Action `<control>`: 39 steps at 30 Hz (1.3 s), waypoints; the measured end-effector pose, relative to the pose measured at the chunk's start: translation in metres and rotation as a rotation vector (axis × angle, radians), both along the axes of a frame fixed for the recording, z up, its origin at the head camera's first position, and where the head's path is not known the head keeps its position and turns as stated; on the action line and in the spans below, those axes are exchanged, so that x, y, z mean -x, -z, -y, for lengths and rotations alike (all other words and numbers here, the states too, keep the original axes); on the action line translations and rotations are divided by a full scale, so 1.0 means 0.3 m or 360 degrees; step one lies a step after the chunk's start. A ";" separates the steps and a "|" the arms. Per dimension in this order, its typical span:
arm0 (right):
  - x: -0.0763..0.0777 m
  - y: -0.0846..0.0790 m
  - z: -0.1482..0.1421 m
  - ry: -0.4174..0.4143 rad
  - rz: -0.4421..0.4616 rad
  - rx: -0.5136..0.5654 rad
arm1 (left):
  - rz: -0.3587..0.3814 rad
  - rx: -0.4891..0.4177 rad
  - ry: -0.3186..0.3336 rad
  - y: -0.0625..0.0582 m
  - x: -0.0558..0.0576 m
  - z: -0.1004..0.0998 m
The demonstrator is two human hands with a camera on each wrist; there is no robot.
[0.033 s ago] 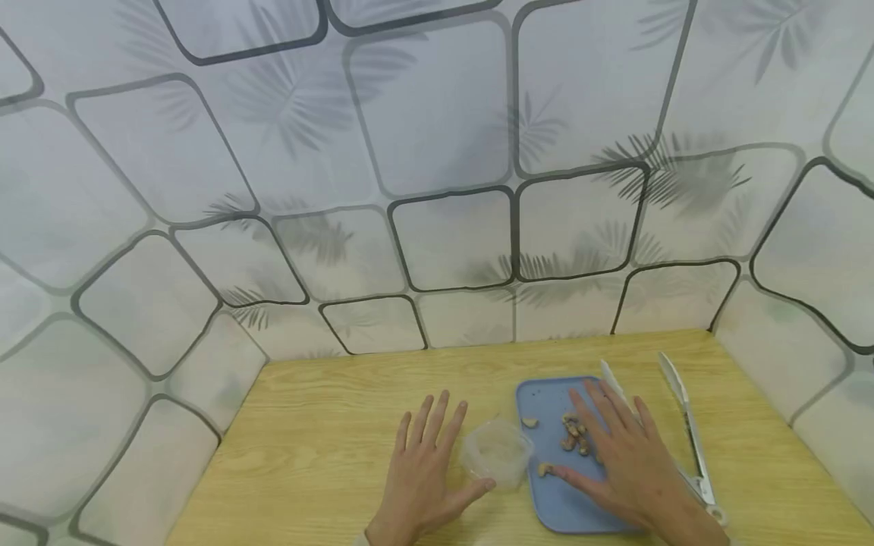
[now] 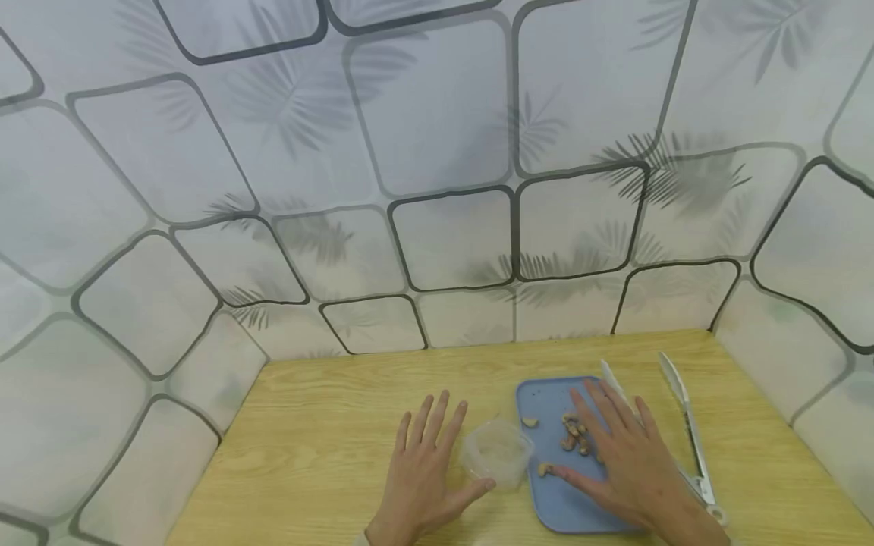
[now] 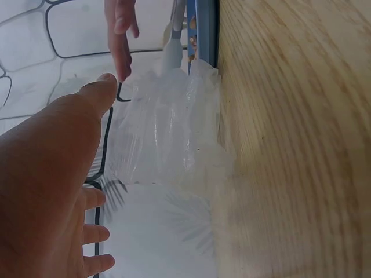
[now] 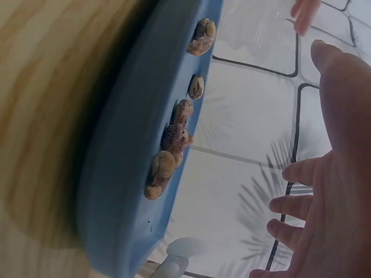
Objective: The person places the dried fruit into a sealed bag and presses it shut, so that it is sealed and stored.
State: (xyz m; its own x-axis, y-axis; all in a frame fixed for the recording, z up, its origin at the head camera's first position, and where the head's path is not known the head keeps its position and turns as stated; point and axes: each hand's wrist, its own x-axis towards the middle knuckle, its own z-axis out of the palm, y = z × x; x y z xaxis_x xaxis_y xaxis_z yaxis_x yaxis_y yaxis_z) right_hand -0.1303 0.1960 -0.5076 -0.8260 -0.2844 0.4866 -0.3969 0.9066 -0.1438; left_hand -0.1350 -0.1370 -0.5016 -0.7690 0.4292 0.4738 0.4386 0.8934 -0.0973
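Observation:
My left hand is held out with straight, spread fingers just left of a clear plastic tub with a crinkly, bag-like film, its thumb in front of the tub. My right hand spreads its fingers over the right part of a blue tray, and in the right wrist view it hovers above it, holding nothing. Several brown, curved nuts, like cashews in their skins, lie on the tray in a loose cluster. Two more sit apart near its left edge, one overlapped by my right thumb tip.
Metal tongs with pale tips lie spread at the right, one arm partly hidden behind my right hand. The wood-grain table meets patterned walls at the back and on both sides.

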 end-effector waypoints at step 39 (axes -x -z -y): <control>-0.002 0.056 -0.188 0.0312 0.0230 0.0139 | 0.0902 -0.1128 0.0433 0.037 -0.002 -0.054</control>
